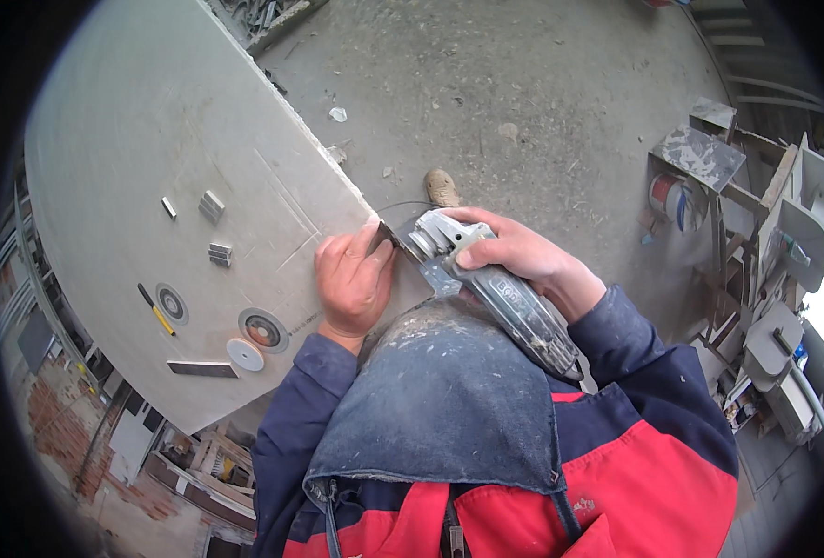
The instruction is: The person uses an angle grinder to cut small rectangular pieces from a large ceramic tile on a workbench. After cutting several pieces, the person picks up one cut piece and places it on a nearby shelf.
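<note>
My right hand (pixel 523 253) is wrapped round an angle grinder (pixel 516 312) with a grey, dusty body. The grinder's metal head points up and left, next to the corner of a large grey slab (pixel 198 121). My left hand (pixel 351 279) rests at that corner with its fingers curled together, close to the grinder's head. A thin dark edge (pixel 395 238) shows between the fingertips and the head; I cannot tell whether it is the disc or a held piece. What the left fingers grip is hidden.
On the slab lie abrasive discs (pixel 264 331), a yellow-and-black pen-like tool (pixel 162 316), a dark flat bar (pixel 202 369) and several small metal blocks (pixel 212 206). Right of me stand a bucket (pixel 669 197) and a cluttered rack (pixel 775 191). My shoe (pixel 442 188) is on the dusty floor.
</note>
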The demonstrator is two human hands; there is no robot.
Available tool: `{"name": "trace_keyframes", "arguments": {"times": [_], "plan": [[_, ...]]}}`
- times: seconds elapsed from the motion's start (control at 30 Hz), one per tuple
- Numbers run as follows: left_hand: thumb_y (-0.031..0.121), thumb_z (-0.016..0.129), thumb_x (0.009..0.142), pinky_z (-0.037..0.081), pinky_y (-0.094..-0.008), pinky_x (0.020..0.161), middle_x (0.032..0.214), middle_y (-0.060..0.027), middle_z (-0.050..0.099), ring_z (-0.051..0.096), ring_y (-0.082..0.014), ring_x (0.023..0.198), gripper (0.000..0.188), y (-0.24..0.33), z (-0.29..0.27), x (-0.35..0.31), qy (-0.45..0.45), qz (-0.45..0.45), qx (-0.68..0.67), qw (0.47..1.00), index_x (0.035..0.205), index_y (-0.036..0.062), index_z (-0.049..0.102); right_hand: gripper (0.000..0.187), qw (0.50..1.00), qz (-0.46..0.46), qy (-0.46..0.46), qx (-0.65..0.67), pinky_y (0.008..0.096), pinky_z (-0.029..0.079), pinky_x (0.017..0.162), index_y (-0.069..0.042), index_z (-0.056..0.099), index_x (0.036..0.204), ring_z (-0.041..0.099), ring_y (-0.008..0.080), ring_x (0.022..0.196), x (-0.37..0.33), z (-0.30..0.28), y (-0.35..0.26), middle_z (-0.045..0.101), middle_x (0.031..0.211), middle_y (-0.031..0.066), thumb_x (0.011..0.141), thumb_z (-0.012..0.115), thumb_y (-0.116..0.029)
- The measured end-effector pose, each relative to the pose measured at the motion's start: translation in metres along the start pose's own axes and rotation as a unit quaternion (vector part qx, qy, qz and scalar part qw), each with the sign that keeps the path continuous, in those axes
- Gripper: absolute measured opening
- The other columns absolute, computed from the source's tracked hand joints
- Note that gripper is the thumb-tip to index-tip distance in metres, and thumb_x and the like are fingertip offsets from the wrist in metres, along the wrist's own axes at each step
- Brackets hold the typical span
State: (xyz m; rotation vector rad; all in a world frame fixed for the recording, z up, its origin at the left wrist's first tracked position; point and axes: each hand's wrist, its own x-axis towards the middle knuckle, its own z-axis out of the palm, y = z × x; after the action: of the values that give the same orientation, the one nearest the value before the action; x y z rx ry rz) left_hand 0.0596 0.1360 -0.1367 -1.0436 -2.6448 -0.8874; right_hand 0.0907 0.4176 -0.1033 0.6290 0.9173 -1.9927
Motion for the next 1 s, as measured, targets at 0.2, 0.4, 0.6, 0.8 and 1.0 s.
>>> {"name": "trace_keyframes", "arguments": {"times": [0.2, 0.4, 0.6, 0.8, 1.0], "plan": [[0.005, 0.091, 0.081, 0.053, -0.0464, 0.094, 0.132, -0.0169, 0.079, 0.070, -0.0315, 0.105, 0.026, -0.002, 0.001, -0.003, 0.002, 0.000, 0.001, 1.000, 0.104, 0.0042, 0.080, 0.078, 1.000, 0.025, 0.003, -0.018, 0.0354, 0.050, 0.114, -0.004, 0.053, 0.163, 0.063, 0.0202, 0.131, -0.010, -0.002, 0.006, 0.066, 0.146, 0.0115, 0.091, 0.080, -0.017], [0.003, 0.093, 0.079, 0.053, -0.0470, 0.093, 0.130, -0.0169, 0.079, 0.070, -0.0342, 0.105, 0.028, 0.000, 0.000, -0.002, 0.001, -0.010, -0.003, 1.000, 0.104, 0.0051, 0.080, 0.079, 0.997, 0.012, 0.056, -0.052, 0.0356, 0.048, 0.116, -0.004, 0.054, 0.163, 0.062, 0.0210, 0.134, -0.009, -0.011, 0.018, 0.066, 0.148, 0.0127, 0.091, 0.082, -0.019], [0.002, 0.095, 0.078, 0.054, -0.0470, 0.092, 0.128, -0.0172, 0.079, 0.070, -0.0356, 0.105, 0.030, 0.001, 0.001, -0.002, 0.004, -0.005, 0.004, 1.000, 0.103, 0.0044, 0.080, 0.083, 0.986, -0.069, 0.048, -0.144, 0.0368, 0.047, 0.119, -0.002, 0.050, 0.165, 0.060, 0.0208, 0.138, 0.004, -0.004, 0.008, 0.064, 0.151, 0.0130, 0.090, 0.083, -0.017], [0.002, 0.095, 0.077, 0.054, -0.0467, 0.092, 0.128, -0.0170, 0.079, 0.071, -0.0352, 0.104, 0.030, 0.000, 0.001, -0.002, 0.004, -0.003, 0.005, 1.000, 0.103, 0.0046, 0.079, 0.082, 0.995, -0.030, 0.042, -0.082, 0.0363, 0.048, 0.116, -0.004, 0.054, 0.163, 0.062, 0.0225, 0.135, 0.005, -0.002, 0.013, 0.067, 0.146, 0.0127, 0.089, 0.086, -0.021], [0.003, 0.094, 0.080, 0.055, -0.0465, 0.094, 0.128, -0.0159, 0.078, 0.070, -0.0350, 0.106, 0.029, 0.000, 0.001, -0.003, -0.001, -0.007, 0.004, 1.000, 0.106, 0.0060, 0.079, 0.083, 0.990, -0.027, 0.083, -0.107, 0.0364, 0.050, 0.114, -0.003, 0.054, 0.163, 0.064, 0.0227, 0.132, 0.010, -0.018, 0.034, 0.068, 0.145, 0.0133, 0.089, 0.086, -0.020]]}}
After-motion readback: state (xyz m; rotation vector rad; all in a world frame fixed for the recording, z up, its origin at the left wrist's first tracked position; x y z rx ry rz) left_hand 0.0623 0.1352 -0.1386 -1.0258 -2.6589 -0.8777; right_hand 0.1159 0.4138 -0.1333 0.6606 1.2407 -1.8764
